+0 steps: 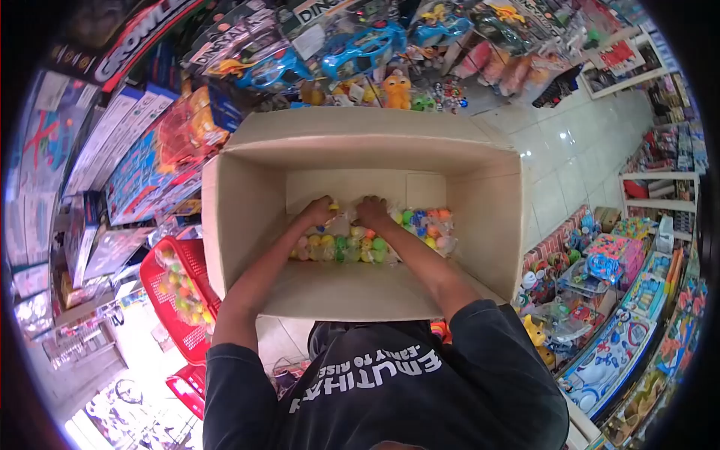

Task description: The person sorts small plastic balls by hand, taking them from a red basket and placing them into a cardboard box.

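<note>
A large open cardboard box (360, 292) stands in front of me, with both my forearms reaching down into it. On its floor lie clear plastic packets of small round toys (341, 247) in yellow, green, orange and blue. My left hand (318, 211) is closed around the edge of one clear packet, with bits of yellow and blue showing beside the fingers. Just to its right, my right hand (370, 211) has curled fingers at the same clear plastic; what they grip is mostly hidden by the hand.
A red plastic basket (174, 300) with more colourful packets stands left of the box. Packaged dinosaur toys (364, 49) line the far side, and boxed toys (142, 169) are stacked at left. Shelves of toys (622, 345) run along the right, beside the tiled floor (551, 180).
</note>
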The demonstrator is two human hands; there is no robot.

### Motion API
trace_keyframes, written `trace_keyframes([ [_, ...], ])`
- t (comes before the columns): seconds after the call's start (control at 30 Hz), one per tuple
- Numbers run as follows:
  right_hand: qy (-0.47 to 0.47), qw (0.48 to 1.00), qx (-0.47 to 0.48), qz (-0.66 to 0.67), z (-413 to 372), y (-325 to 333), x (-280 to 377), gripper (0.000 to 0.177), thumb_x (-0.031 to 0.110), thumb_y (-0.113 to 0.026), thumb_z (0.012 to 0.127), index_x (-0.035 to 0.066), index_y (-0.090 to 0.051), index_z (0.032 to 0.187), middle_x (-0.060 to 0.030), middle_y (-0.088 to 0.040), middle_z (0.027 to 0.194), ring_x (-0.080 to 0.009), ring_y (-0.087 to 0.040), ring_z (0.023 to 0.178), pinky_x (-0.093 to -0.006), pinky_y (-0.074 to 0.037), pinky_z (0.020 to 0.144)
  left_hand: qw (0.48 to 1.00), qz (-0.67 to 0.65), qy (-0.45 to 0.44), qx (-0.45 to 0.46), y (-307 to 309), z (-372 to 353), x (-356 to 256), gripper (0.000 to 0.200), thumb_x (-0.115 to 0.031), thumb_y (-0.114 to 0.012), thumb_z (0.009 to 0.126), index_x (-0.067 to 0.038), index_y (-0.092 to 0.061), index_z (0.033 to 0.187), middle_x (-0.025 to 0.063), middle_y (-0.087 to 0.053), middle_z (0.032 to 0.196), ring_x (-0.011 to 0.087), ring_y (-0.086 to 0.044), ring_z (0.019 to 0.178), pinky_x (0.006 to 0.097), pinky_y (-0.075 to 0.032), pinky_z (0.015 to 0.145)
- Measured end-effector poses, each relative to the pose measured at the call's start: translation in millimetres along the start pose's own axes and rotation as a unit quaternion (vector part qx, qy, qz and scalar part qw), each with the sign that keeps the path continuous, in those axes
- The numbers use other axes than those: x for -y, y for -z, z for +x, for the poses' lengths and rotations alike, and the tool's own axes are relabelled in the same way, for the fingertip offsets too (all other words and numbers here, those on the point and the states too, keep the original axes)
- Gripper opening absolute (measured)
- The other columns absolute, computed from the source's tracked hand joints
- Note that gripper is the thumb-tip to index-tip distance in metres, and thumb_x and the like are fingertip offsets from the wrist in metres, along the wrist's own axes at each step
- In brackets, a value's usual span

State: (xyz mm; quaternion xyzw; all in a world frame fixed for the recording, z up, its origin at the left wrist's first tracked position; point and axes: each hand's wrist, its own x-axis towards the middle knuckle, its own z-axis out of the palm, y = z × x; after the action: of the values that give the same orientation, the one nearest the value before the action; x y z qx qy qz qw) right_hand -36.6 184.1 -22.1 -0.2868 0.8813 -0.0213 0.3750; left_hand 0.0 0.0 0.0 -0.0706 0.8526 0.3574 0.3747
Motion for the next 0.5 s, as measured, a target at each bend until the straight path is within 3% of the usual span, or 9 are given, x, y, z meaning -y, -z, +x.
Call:
trace_keyframes([
  [0.07, 0.012, 1.0, 0.006, 0.021, -0.4, 1.7, 12.3, 0.06, 0.052, -0.067, 0.066, 0.01, -0.059, 0.109, -0.0119, -0.049, 0.117, -0.0304, -0.039, 0.116, -0.0503, -0.034, 0.091, 1.0, 0.001, 0.018, -0.002, -7.7, -1.8, 15.9, 0.054, -0.028, -0.059, 0.077, 0.002, -0.043, 0.119, 0.0232, -0.057, 0.105, 0.0332, -0.055, 0.099, 0.0365, -0.043, 0.085],
  [0.1, -0.014, 0.999, 0.032, 0.005, -22.1, -5.0, -27.9, 0.06, 0.052, -0.067, 0.066, 0.01, -0.059, 0.109, -0.0119, -0.049, 0.117, -0.0304, -0.039, 0.116, -0.0503, -0.034, 0.091, 0.999, -0.026, 0.001, 0.021, -45.8, 14.6, -15.0, 0.054, -0.028, -0.059, 0.077, 0.002, -0.043, 0.119, 0.0232, -0.057, 0.105, 0.0332, -0.055, 0.099, 0.0365, -0.043, 0.085],
  [0.2, -0.01, 0.999, 0.006, 0.033, -7.3, 6.6, -13.8, 0.058, 0.049, -0.07, 0.064, 0.01, -0.06, 0.106, -0.0118, -0.054, 0.112, -0.0302, -0.047, 0.109, -0.0472, -0.039, 0.087, 0.998, -0.046, 0.044, 0.021, -41.0, 5.5, -7.7, 0.046, -0.024, -0.056, 0.079, 0.006, -0.046, 0.112, 0.0234, -0.057, 0.103, 0.0345, -0.056, 0.096, 0.0375, -0.044, 0.082],
  [0.27, -0.002, 0.991, 0.097, 0.094, -7.0, 16.9, -20.6, 0.058, 0.045, -0.072, 0.061, 0.007, -0.059, 0.103, -0.0119, -0.057, 0.105, -0.0301, -0.051, 0.105, -0.047, -0.041, 0.084, 0.999, -0.035, 0.014, 0.008, -56.6, 9.2, -3.0, 0.046, -0.024, -0.054, 0.082, 0.008, -0.04, 0.113, 0.0264, -0.057, 0.1, 0.0354, -0.057, 0.095, 0.0385, -0.044, 0.081],
  [0.37, 0.037, 0.985, 0.071, 0.153, -2.9, 17.7, -32.2, 0.06, 0.041, -0.073, 0.058, 0.004, -0.054, 0.101, -0.0136, -0.058, 0.099, -0.0297, -0.056, 0.095, -0.0427, -0.044, 0.079, 0.997, -0.047, 0.052, -0.037, -59.9, 7.9, -13.8, 0.052, -0.025, -0.054, 0.083, 0.009, -0.033, 0.116, 0.0293, -0.056, 0.098, 0.0361, -0.056, 0.095, 0.0394, -0.044, 0.08],
  [0.5, 0.07, 0.984, 0.086, 0.138, -1.8, 16.2, -31.8, 0.058, 0.039, -0.073, 0.058, 0.005, -0.051, 0.099, -0.0123, -0.058, 0.095, -0.0297, -0.057, 0.091, -0.0411, -0.046, 0.075, 0.997, -0.052, 0.021, -0.053, -66.6, 23.2, 5.5, 0.06, -0.027, -0.057, 0.082, 0.009, -0.026, 0.118, 0.0289, -0.055, 0.096, 0.0369, -0.056, 0.094, 0.0399, -0.044, 0.081],
])
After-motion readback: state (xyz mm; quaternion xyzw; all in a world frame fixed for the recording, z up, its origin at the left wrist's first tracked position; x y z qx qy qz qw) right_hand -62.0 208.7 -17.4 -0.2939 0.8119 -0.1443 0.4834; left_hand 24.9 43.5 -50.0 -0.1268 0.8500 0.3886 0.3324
